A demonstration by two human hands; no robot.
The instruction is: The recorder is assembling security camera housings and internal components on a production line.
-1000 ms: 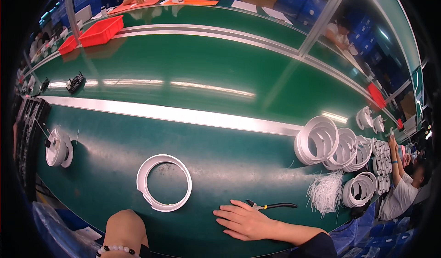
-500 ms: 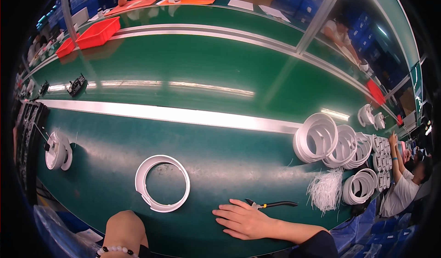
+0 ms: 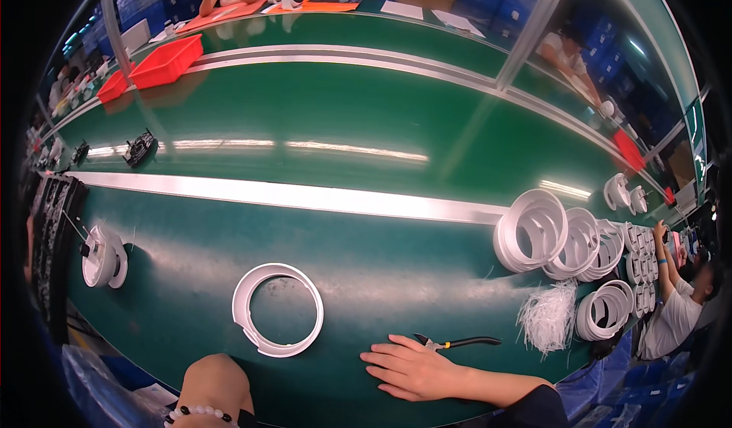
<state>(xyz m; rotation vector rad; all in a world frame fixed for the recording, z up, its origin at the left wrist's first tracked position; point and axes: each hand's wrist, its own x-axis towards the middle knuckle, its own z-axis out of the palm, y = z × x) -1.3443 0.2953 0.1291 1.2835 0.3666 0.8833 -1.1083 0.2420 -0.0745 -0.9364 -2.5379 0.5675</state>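
My right hand lies palm down on the green tabletop with its fingers stretched out, holding nothing. Just beyond its fingers are pliers with dark handles and yellow bands, perhaps partly behind the hand. My left hand is at the lower edge, bent at the wrist above a beaded bracelet; its fingers are hidden. Between the hands and slightly farther away, a white plastic ring lies flat with its open middle showing the table. Neither hand visibly touches it.
White rings stand stacked at the right, with more rings nearer. Beside them is a heap of clear plastic strips. A white housing stands at the left. Beyond a white rail runs a green belt. Co-workers sit farther off.
The whole view has shifted slightly, so things appear a little lower and farther right. Both my hands, the ring and the pliers keep their places on the table.
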